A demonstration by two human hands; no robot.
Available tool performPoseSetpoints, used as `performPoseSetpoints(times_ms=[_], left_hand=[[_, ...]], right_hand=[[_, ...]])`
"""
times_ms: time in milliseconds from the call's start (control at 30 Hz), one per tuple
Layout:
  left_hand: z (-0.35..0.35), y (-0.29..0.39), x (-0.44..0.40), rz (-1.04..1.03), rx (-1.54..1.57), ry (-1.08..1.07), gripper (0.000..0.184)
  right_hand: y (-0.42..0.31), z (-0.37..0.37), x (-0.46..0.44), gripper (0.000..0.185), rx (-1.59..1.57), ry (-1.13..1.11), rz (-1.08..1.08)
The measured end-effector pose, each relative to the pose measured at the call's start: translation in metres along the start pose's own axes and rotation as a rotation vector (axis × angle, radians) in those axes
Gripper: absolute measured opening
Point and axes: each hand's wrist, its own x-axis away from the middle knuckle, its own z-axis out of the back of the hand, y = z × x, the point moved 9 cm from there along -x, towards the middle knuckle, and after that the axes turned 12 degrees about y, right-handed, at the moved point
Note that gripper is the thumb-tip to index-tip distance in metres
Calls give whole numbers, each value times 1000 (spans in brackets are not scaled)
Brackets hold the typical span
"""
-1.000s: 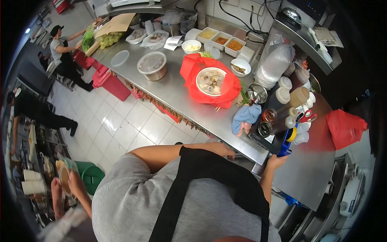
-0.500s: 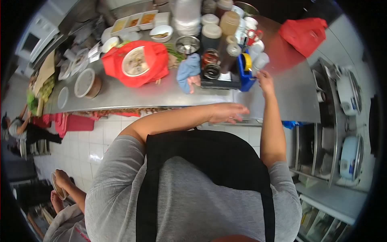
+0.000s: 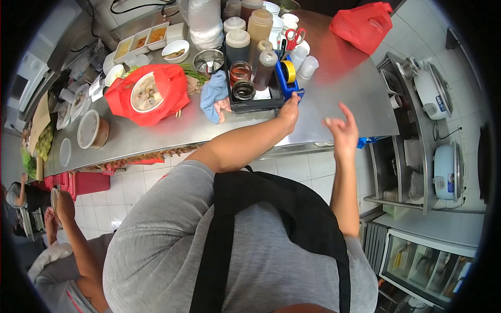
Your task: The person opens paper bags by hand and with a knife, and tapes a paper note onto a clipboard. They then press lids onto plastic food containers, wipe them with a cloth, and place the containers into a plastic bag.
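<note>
My left hand point(image 3: 288, 113) is closed at the near end of a blue tape dispenser point(image 3: 288, 86) with a yellow roll, its fingers against the cutter end. To its right my right hand point(image 3: 343, 130) is raised by the table's front edge, index finger and thumb apart, with nothing visible in it. The dispenser stands beside a black tray point(image 3: 255, 106) holding squeeze bottles point(image 3: 265, 70) and two open glass jars point(image 3: 243, 89). Red-handled scissors point(image 3: 295, 39) stand upright behind the roll. Clear plastic cups point(image 3: 308, 68) are right of it.
Left on the steel table point(image 3: 177, 128) are a red bag point(image 3: 175, 94) around a white bowl of food, a blue cloth point(image 3: 213, 96) and a lidded tub point(image 3: 94, 130). Another red bag point(image 3: 362, 26) lies far right. A co-worker's arm point(image 3: 78, 235) is close at left; another person stands beyond.
My left hand has moved right and forward onto the tape dispenser. My right hand has drawn back from the cups toward the table's front edge. The view has shifted.
</note>
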Motion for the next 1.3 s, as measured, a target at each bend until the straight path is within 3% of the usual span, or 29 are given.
performPoseSetpoints(times_ms=[100,267,600,700,800,1000,1100,1200,1300], left_hand=[[0,1,-7,-25,65,84,59],[1,12,-1,-62,-108,199,52],[11,13,-7,-120,-289,390,31],[6,-1,-30,-55,-339,322,29],[9,11,-25,-195,-416,431,29],[7,9,-28,-164,-452,427,30],[8,3,-21,-56,-407,382,28],[3,-4,-27,-80,-513,354,26],[1,-23,-56,-51,-576,445,24]], right_hand=[[-17,61,64,62,70,60,-81],[4,119,125,62,73,137,-274],[173,98,165,51,86,108,-658],[200,82,166,50,2,103,-748],[207,66,163,51,27,14,-776],[217,72,156,43,178,-32,-714],[235,83,157,37,19,-56,-768],[266,93,156,33,40,-45,-694],[269,81,147,35,148,-89,-695]])
